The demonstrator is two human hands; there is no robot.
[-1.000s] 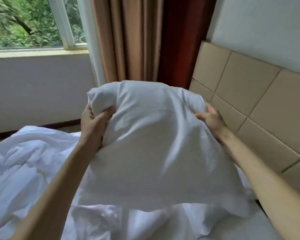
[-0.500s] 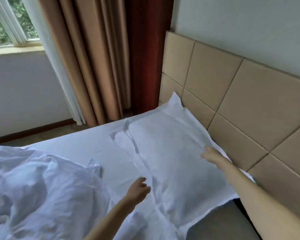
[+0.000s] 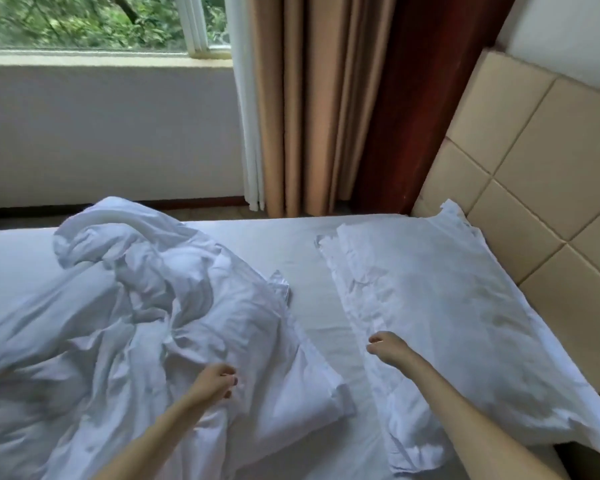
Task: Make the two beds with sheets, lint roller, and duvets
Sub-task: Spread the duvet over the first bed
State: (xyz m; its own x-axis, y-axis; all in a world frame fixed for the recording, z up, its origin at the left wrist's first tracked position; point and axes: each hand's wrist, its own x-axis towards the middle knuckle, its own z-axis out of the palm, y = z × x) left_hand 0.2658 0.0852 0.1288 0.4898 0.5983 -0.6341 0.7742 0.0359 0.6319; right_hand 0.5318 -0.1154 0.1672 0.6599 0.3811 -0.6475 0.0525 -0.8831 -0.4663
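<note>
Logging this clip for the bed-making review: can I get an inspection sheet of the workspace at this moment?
Surface: bed sheet white, lying flat on the mattress.
Job's things: pillow lying flat beside the headboard; duvet crumpled in a heap on the left.
Clutter: nothing seen.
Hands: left hand fingers curled at the duvet heap's edge, grip unclear; right hand loosely curled over the pillow's near edge, holding nothing.
Cables: nothing seen.
Surroundings: curtains and window beyond the bed.
</note>
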